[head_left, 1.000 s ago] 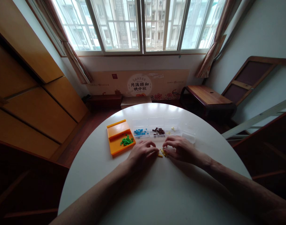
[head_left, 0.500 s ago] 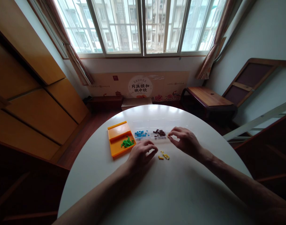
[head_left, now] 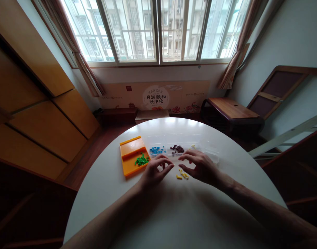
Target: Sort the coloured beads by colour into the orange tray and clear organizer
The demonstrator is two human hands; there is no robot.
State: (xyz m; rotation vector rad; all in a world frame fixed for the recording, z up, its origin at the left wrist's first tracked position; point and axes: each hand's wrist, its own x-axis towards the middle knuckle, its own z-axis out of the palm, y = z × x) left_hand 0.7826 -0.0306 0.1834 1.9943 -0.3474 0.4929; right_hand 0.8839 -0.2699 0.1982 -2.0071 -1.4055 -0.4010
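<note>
My left hand (head_left: 157, 170) is over the table, its thumb and forefinger pinched on a small pale piece (head_left: 174, 165). Close by on the right, my right hand (head_left: 200, 165) has thumb and fingers apart, with nothing visible between them. Below the fingertips, several small yellow building pieces (head_left: 184, 175) lie loose on the table. Beyond the hands, a clear compartment box (head_left: 166, 152) holds blue pieces (head_left: 157, 150), dark brown pieces (head_left: 177, 149) and a few pale yellow pieces (head_left: 192, 147). My right hand partly covers its right side.
Left of my left hand, an orange tray (head_left: 129, 170) carries a heap of green pieces (head_left: 141, 159). All this rests on a round white table (head_left: 101, 200). Past its far edge are a low wooden table (head_left: 233, 107), a printed cardboard panel (head_left: 129, 93) and a window.
My right hand has moved left and nearer from the box's edge toward my left hand, and its fingers have spread. Pale yellow pieces in the box now show. My left hand has barely moved.
</note>
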